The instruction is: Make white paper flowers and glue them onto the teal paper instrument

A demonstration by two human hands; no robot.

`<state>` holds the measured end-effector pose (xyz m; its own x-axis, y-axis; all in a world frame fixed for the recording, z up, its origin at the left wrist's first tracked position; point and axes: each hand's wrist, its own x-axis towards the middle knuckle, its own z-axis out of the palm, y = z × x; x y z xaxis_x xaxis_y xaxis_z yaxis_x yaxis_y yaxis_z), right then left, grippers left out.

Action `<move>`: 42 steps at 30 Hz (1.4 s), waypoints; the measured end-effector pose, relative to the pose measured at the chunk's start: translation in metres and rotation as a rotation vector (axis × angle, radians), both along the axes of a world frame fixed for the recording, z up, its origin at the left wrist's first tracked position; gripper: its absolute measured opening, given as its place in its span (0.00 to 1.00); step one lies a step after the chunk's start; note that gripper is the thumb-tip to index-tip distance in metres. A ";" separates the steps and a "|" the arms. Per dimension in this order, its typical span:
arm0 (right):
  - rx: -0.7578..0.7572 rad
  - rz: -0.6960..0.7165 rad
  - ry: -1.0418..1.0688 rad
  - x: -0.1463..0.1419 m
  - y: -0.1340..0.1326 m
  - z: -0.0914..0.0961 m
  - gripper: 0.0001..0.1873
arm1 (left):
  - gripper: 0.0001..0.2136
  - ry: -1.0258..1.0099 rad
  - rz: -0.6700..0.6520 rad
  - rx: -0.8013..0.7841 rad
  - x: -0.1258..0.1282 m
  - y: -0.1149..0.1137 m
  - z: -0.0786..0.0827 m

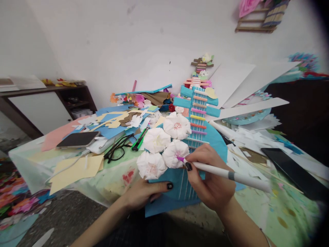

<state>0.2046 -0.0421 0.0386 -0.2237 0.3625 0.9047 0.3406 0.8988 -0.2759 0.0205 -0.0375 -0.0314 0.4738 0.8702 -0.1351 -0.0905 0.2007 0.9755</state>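
A purple-tipped marker [239, 178] with a white barrel is pinched in my right hand [214, 181]. Its tip meets the centre of a white paper flower [171, 156], where pink-purple marks show. My left hand [144, 193] grips the lower left edge of a blue paper guitar [217, 135], thumb on top and the other fingers mostly hidden beneath. Other white flowers sit along the guitar's left side: the upper one [177, 125] has red dots, the bottom one [151, 165] a pale pink centre. Coloured sticks [198, 111] cross the guitar's neck, with pale strings beneath them.
Left on the table lie a phone [78, 139], black glasses [115, 152], a green box cutter [140, 140] and yellow paper [75, 169]. Paper scraps [120, 116] pile up behind. To the right are another dark phone [293, 171] and white paper strips [252, 137]. A wall rises behind.
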 end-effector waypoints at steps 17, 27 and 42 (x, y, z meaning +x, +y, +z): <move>0.048 -0.048 0.032 -0.001 0.000 0.002 0.12 | 0.21 0.008 -0.027 0.016 -0.001 0.001 -0.001; 0.077 -0.073 0.036 0.003 -0.003 0.003 0.14 | 0.21 0.024 -0.023 0.004 0.000 0.000 0.002; 0.054 -0.081 0.074 0.003 -0.001 0.001 0.13 | 0.22 0.065 -0.040 0.017 -0.002 0.002 0.005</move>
